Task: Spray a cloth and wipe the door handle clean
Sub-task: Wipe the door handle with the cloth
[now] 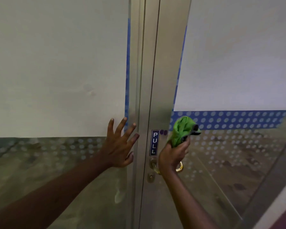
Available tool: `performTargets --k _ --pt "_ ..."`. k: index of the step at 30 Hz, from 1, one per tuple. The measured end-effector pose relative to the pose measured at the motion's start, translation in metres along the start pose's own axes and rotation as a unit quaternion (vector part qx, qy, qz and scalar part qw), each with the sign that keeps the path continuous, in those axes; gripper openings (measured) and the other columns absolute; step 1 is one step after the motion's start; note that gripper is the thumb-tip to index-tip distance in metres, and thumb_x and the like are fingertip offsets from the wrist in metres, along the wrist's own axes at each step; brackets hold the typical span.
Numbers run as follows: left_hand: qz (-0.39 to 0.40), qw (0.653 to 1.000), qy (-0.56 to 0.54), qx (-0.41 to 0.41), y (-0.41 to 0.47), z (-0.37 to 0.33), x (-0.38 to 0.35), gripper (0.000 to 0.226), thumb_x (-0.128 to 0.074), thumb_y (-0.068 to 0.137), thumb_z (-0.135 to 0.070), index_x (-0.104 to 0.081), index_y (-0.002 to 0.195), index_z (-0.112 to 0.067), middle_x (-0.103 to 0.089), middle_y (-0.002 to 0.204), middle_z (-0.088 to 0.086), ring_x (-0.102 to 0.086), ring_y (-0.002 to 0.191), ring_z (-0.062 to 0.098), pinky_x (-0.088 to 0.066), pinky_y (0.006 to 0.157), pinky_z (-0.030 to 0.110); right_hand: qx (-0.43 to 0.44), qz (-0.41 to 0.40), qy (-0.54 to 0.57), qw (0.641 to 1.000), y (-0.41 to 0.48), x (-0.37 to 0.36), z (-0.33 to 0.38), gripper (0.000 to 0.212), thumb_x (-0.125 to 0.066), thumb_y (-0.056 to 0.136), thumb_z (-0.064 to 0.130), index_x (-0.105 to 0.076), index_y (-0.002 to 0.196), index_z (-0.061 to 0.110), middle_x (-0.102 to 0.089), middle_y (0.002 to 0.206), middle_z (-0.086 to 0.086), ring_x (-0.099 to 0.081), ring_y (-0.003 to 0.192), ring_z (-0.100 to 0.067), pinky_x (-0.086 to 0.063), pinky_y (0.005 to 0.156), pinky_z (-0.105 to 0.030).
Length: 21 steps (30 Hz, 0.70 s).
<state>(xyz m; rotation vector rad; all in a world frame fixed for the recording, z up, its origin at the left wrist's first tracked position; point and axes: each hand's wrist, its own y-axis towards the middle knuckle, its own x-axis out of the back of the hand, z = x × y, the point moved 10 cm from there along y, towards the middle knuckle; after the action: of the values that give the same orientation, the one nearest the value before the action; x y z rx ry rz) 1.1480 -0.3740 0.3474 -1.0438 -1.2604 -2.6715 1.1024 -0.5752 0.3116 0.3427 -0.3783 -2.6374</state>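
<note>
Right grip clutches a green cloth above the brass handle; left grip, fingers spread, presses the door.

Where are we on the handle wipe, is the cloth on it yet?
Done: the green cloth is already bunched in the right hand; no spray bottle is in view, and I cannot tell if the cloth is damp. In hand: the right hand is in front of the brass handle, cloth held above it, while the left hand braces open on the door frame. Left: wiping the handle.
</note>
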Motion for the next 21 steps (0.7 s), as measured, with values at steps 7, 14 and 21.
performTargets --k 7,14,21 --pt "-0.034 0.999 -0.004 -0.01 0.01 0.0 -0.009 0.073 -0.061 0.064 -0.041 -0.049 0.129 -0.011 -0.031 0.149 0.021 -0.021 0.141 0.053 -0.023 0.103 0.079 0.247 0.127 -0.189 0.942 -0.015 -0.068 0.006 0.08 -0.054 0.065 -0.014 -0.029 0.138 0.008 -0.049 0.134 -0.031 -0.035 0.126 -0.041 -0.022 0.109 -0.05" --pt "-0.025 0.999 0.029 0.006 0.013 0.006 -0.026 0.072 -0.06 0.066 -0.041 -0.052 0.131 -0.012 -0.028 0.155 0.024 -0.017 0.142 0.055 -0.017 0.106 0.079 0.405 0.151 -0.275 0.859 -0.022 -0.089 -0.009 0.073 -0.057 0.064 -0.016 -0.042 0.134 -0.002 -0.063 0.114 -0.029 -0.049 0.118 -0.044 -0.026 0.109 -0.056" --pt "-0.018 0.998 0.046 0.039 0.02 0.005 -0.038 0.076 -0.063 0.065 -0.043 -0.048 0.134 -0.014 -0.034 0.152 0.025 -0.014 0.143 0.055 -0.009 0.108 0.079 0.46 0.168 -0.312 0.814 -0.025 -0.078 -0.048 0.046 -0.057 0.075 -0.008 -0.063 0.121 -0.003 -0.066 0.114 -0.026 -0.054 0.119 -0.048 -0.036 0.104 -0.058"
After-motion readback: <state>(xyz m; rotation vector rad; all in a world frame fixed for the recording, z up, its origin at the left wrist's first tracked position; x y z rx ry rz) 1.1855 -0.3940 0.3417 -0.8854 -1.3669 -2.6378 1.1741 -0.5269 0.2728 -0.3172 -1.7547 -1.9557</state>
